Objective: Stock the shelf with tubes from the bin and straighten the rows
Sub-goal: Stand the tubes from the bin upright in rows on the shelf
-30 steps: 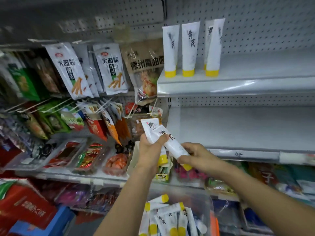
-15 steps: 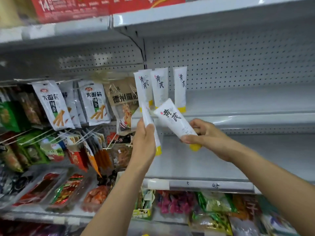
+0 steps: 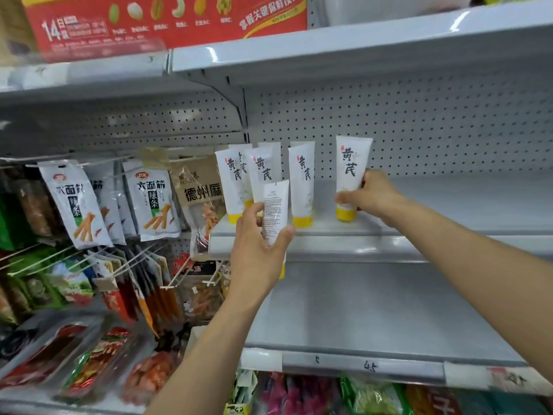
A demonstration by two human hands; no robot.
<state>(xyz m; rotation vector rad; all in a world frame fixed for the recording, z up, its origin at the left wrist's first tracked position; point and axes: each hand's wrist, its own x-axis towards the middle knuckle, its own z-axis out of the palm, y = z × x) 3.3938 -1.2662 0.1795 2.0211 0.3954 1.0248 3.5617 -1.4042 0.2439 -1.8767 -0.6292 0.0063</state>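
Gripping a white yellow-capped tube (image 3: 352,172) round its lower half, the right hand (image 3: 371,194) holds it upright, cap down, on the middle shelf (image 3: 329,248). It is set a little apart to the right of the standing tubes (image 3: 301,181). The cap seems to touch the shelf, though that cannot be told for sure. The left hand (image 3: 257,244) has fingers and thumb curled round a second tube (image 3: 275,205). This one is held in front of the shelf edge with its printed back to the camera and its cap poking out below the palm.

Stocking looks to be at an early stage. Three tubes form a front row at the shelf's left end, with about three more behind them, and the row takes up only that end. Some of the front tubes lean and their gaps are uneven, so straightening is left to do. The bin is out of view, so how many tubes remain cannot be told.

Hanging snack packets (image 3: 74,202) fill the hooks to the left, and a brown packet (image 3: 199,190) crowds the shelf's left end beside the leftmost tube. A red carton (image 3: 164,22) sits on the top shelf, and a price rail (image 3: 359,365) fronts the lower one. The left hand and its tube sit just in front of the row, where a careless push could topple it.
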